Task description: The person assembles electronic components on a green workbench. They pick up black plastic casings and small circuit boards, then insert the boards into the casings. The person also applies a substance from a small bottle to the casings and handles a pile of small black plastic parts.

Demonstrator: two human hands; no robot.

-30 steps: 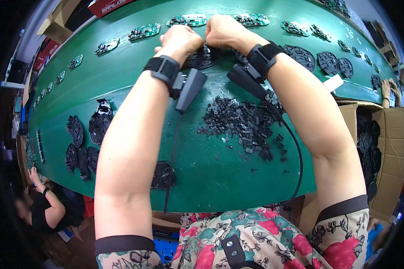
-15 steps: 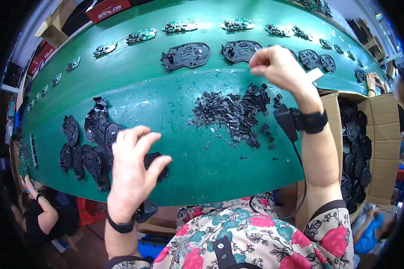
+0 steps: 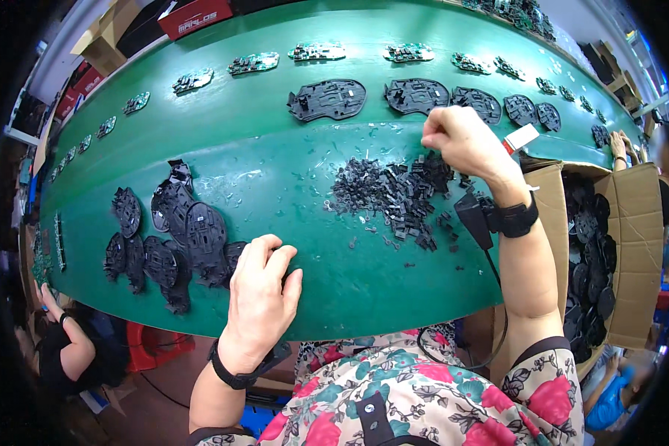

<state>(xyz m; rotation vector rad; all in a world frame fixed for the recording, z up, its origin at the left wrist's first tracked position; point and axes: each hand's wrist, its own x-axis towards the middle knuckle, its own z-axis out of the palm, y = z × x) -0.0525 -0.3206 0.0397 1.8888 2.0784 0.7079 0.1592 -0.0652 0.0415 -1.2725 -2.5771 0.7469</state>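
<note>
**Left hand drops onto the shell stack**

Since the earlier frame, the left hand [image 3: 260,293] has come down, fingers curled on a black plastic shell [image 3: 234,256] at 7 o'clock on the green counter [image 3: 275,178]. Right hand [image 3: 461,141], pinched closed, hovers above the small-parts pile [image 3: 390,195]. Shells look light, stiff; grip by edges.

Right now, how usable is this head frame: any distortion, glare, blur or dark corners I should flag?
Head view: heavy fisheye bend, so the green table arches; black vignette fills the corners. Lighting is even with soft sheen on the surface, no harsh glare. Left hand, right hand and the pile of small black parts read sharp; the boxes near the rim are squeezed.
</note>
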